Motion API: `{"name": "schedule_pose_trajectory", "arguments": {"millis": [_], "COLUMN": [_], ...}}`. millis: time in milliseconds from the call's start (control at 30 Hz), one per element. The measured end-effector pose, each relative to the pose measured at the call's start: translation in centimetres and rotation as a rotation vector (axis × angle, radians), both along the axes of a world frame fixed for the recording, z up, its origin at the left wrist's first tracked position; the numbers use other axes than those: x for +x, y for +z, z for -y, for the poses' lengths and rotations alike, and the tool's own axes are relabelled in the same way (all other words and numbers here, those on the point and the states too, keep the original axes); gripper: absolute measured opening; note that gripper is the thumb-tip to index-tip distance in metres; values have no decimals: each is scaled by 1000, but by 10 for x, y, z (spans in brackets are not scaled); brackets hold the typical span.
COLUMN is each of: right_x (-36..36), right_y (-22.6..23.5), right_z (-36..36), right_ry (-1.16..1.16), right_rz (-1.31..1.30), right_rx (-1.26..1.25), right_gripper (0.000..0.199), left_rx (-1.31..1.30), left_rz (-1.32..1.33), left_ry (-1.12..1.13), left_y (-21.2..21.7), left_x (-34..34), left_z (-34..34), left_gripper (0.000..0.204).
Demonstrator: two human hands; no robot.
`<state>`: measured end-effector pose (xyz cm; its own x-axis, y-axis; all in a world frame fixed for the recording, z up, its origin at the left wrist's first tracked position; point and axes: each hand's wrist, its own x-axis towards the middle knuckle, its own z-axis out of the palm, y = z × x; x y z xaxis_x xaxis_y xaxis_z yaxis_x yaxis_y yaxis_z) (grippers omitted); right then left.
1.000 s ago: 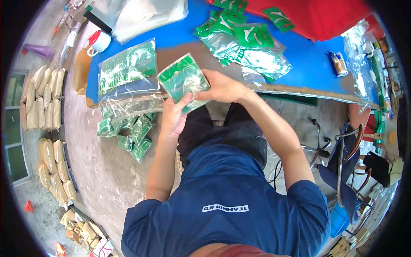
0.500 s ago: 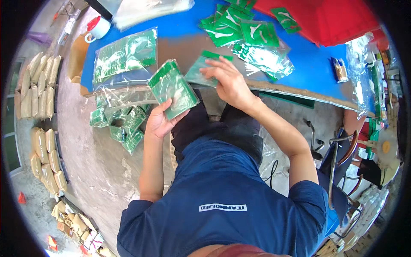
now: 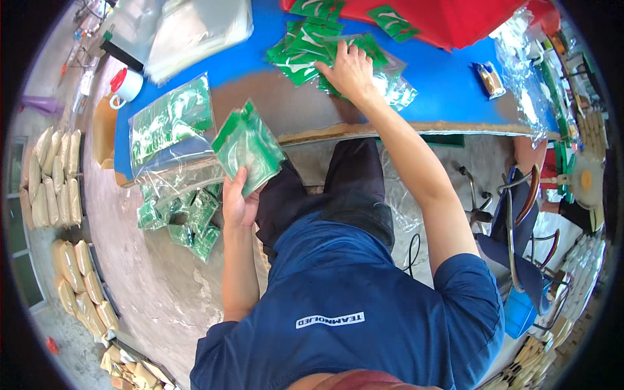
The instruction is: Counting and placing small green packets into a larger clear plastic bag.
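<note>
Left hand (image 3: 238, 201) clasping one clear bag of green packets (image 3: 248, 147) near the table's (image 3: 442, 84) edge, right hand (image 3: 351, 70) spread flat, fingers released, on the far pile of green packets (image 3: 311, 45).

a single fisheye view is given, taken from the head and aimed steeply down over the person's own torso and lap. the blue counter (image 3: 455, 84) is seen close along the upper edge, the floor (image 3: 149, 299) at the left. straight edges are bent toward the dark circular rim.
</note>
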<state>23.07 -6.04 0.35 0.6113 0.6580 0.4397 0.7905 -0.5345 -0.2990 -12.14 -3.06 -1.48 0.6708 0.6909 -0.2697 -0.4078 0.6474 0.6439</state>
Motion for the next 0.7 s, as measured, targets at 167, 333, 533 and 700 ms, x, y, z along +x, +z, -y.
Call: {"name": "schedule_pose_trajectory", "arguments": {"millis": [167,333,533,700], "right_x": [-1,-35,-129,-56], "right_y": [-16,22,37,28], "right_z": [20,58,90,54], "right_ry": [188,243,326,276], "right_rz": [-1,13,-1351,-330], "right_rx": [-1,422,401,400], "right_gripper": [42,27,37,55], "left_rx": [186,-29,-359,-10], "left_rz": [-70,72,274,-20], "left_ry": [71,-104,-231,-35], "left_y": [18,0,7,-8], "left_x": [8,13,50,48], "left_z": [19,24,38,36], "left_gripper": [57,67,66,57]}}
